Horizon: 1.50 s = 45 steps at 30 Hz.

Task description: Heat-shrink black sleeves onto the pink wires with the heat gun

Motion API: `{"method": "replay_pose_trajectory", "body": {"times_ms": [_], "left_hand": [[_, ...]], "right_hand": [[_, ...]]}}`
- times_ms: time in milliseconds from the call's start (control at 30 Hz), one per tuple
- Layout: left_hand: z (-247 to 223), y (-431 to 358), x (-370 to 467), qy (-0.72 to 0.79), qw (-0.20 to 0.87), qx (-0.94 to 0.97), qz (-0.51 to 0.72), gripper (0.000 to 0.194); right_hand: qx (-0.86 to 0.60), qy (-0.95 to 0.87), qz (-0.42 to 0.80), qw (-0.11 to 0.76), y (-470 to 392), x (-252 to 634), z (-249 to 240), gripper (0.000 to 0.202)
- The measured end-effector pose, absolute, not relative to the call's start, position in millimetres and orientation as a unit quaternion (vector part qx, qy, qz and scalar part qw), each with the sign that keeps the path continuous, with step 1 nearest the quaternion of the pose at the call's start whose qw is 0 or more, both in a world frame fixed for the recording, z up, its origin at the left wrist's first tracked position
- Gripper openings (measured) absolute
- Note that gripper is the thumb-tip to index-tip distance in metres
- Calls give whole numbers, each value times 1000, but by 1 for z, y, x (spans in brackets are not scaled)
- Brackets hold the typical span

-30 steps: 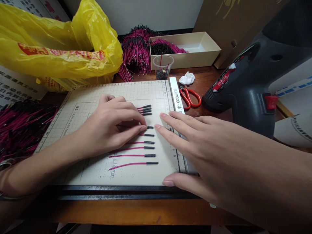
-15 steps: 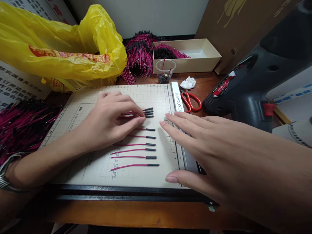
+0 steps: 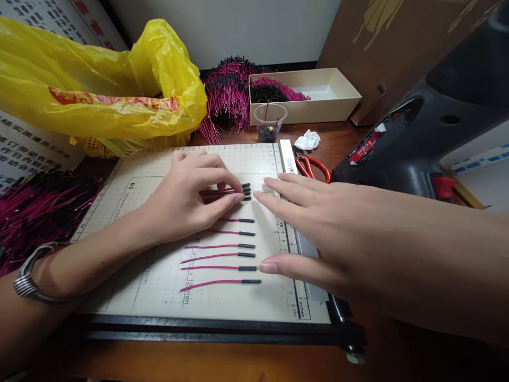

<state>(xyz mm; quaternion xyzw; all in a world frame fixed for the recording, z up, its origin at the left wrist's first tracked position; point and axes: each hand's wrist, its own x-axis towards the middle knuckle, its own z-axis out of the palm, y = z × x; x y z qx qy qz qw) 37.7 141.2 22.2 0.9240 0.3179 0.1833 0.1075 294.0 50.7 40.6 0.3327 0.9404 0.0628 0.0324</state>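
Left hand (image 3: 199, 193) pinches bunched wires (image 3: 247, 192) near their black ends — right hand (image 3: 330, 228) spread, holding nothing, over the board's (image 3: 274, 302) right edge — six loose wires (image 3: 247, 255) nearside of the left, bare board before its front edge

To our left we see a yellow plastic bag (image 3: 165, 63) with red print. On our right, a crumpled white tissue (image 3: 307, 140) lies just beside a red-handled tool (image 3: 320, 163), a brown cardboard box (image 3: 382, 48) behind.

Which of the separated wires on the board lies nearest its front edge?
The bottommost wire, closest to the black front rail; its black end also reaches farther right than those of the other five separated wires.
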Motion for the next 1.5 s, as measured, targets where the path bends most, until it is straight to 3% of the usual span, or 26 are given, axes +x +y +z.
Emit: {"method": "replay_pose_trajectory", "body": {"times_ms": [333,700,867,1067,1333,1500], "left_hand": [[20,141,35,326,122,919,183,27],[21,138,36,283,149,929,188,21],[20,139,34,271,147,932,192,16],[20,138,34,266,143,934,192,17],[19,137,34,257,136,935,204,18],[20,136,33,253,132,937,203,18]], "right_hand": [[352,932,89,8,57,294,29,70],[261,958,117,10,44,289,45,43],[407,911,35,53,46,275,51,67],[450,885,-27,115,50,263,58,73],[430,901,30,45,43,268,46,71],[428,902,37,45,43,268,43,72]]}}
